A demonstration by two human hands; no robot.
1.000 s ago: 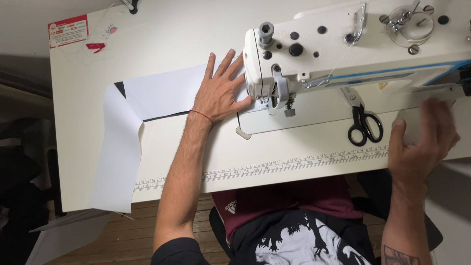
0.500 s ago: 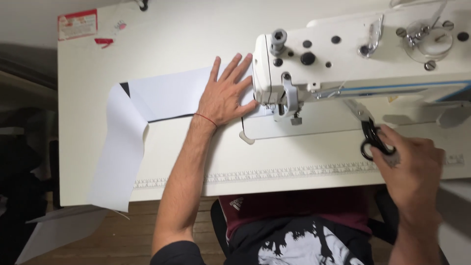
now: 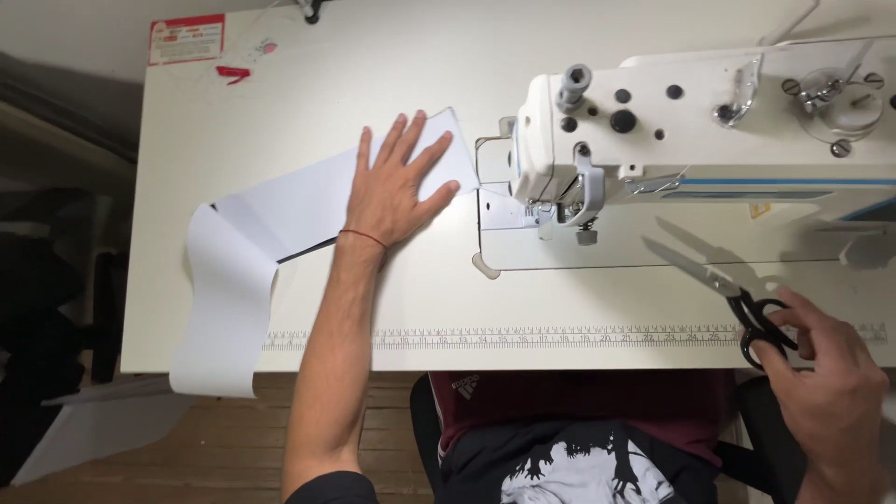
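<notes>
My left hand (image 3: 397, 189) lies flat, fingers spread, on a long white fabric strip (image 3: 280, 215) with a dark underside. The strip runs from just left of the sewing machine's needle leftward and hangs over the table's front-left edge. A thin red cord circles that wrist. My right hand (image 3: 826, 392) grips the black handles of a pair of scissors (image 3: 719, 285), lifted above the table's front right; the blades are slightly parted and point up-left toward the needle area. The white sewing machine (image 3: 709, 131) stands at the right.
A white table (image 3: 280, 84) carries a printed ruler strip (image 3: 560, 336) along its front edge. A red-and-white label (image 3: 187, 39) is stuck at the back left corner. Wooden floor and a white sheet (image 3: 93, 429) lie below at the left.
My right hand has picked the scissors up off the machine bed and drawn them toward the front right. My left hand has slid the fabric leftward, away from the needle.
</notes>
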